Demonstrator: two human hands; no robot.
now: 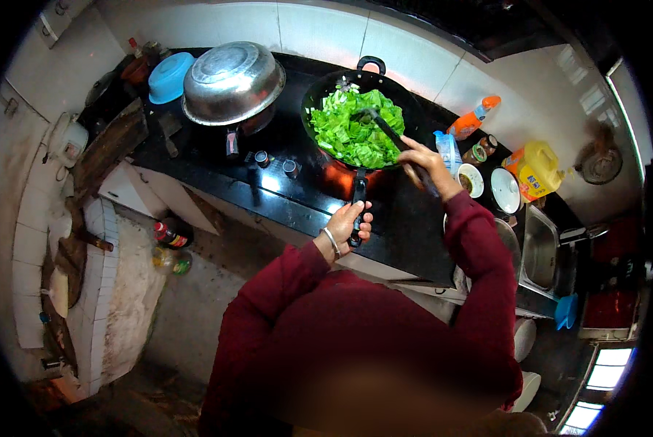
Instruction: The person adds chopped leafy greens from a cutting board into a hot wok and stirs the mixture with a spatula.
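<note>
Chopped leafy greens (359,131) fill a black wok (313,100) on the stove, with an orange glow under its near side. My left hand (350,227), a bangle at its wrist, is closed around the wok's long black handle (359,188). In my right hand (425,164) I grip a dark-handled spatula (389,130), slanting down into the greens from the right. Its blade is mostly hidden among the leaves.
Left of the wok, an upturned metal basin (233,81) covers a pan; a blue basin (170,77) stands beyond it. At right are an orange bottle (475,118), jars, a white bowl (471,180), a yellow oil jug (536,169) and a sink (539,251). Bottles (172,233) stand on the floor.
</note>
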